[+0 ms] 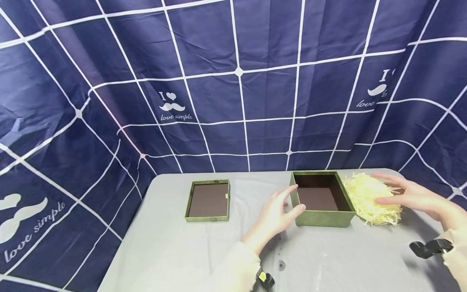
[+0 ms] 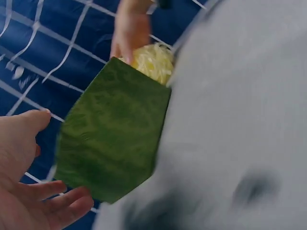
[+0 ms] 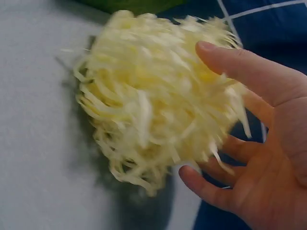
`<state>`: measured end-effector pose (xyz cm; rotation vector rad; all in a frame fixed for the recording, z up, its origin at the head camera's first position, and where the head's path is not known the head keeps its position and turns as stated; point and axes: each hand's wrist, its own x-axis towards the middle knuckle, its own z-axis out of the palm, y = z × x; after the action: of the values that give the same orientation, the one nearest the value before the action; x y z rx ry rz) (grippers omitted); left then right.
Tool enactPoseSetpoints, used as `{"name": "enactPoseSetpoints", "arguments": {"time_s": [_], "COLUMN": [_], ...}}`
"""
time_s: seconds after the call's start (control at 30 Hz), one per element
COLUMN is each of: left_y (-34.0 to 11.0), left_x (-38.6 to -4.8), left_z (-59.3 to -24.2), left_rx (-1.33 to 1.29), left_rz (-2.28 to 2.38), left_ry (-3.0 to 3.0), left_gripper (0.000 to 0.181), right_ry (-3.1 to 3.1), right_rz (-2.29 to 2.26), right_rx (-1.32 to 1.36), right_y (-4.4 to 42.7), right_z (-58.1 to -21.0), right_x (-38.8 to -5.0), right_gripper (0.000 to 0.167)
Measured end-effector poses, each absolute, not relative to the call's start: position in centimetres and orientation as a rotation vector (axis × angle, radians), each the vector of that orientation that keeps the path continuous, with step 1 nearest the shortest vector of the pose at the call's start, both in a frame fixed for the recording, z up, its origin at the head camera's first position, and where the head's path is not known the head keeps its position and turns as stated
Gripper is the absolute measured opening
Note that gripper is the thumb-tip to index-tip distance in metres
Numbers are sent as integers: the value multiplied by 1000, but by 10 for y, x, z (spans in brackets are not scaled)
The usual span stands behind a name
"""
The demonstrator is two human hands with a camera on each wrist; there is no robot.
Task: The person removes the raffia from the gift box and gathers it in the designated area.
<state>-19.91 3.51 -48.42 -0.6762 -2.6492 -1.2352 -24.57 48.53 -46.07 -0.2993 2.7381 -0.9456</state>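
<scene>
An open green box [image 1: 324, 217] with a dark brown inside stands on the table's right half. My left hand [image 1: 274, 217] is at its left side, thumb and fingers spread. In the left wrist view that hand [image 2: 33, 177] is close to the box's green outer wall [image 2: 115, 129]; contact is unclear. A clump of pale yellow shredded paper [image 1: 366, 198] lies just right of the box. My right hand [image 1: 416, 196] reaches around its right side. In the right wrist view the thumb [image 3: 230, 60] lies against the shreds and the loosely bent fingers sit beside and behind them.
A shallow green lid [image 1: 209, 198] with a dark inside lies open side up on the left of the grey table [image 1: 175, 251]. A blue cloth with white lines [image 1: 262, 97] hangs behind the table and at both sides. A small dark spot [image 1: 281, 265] marks the tabletop.
</scene>
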Motion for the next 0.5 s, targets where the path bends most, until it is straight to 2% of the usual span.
{"name": "enactPoseSetpoints", "arguments": {"time_s": [0.23,0.4,0.5], "left_y": [-10,-66,-107], "left_x": [-209,-219,-221], "left_z": [-449,-434,-426], "left_rx": [-926,-1030,-1028], "left_rz": [-704,-503,-427], "left_ry": [-2702,-2706,-2657], "left_gripper": [61,65,70], "right_ry": [2743,2770,2855], "right_rz": [-884,-821,-799], "right_rx": [-391,-457,-538], "right_y": [487,481,467], "right_z": [-441,-426,-424], "right_x": [-246,-242,-236], "right_gripper": [92,94,90]}}
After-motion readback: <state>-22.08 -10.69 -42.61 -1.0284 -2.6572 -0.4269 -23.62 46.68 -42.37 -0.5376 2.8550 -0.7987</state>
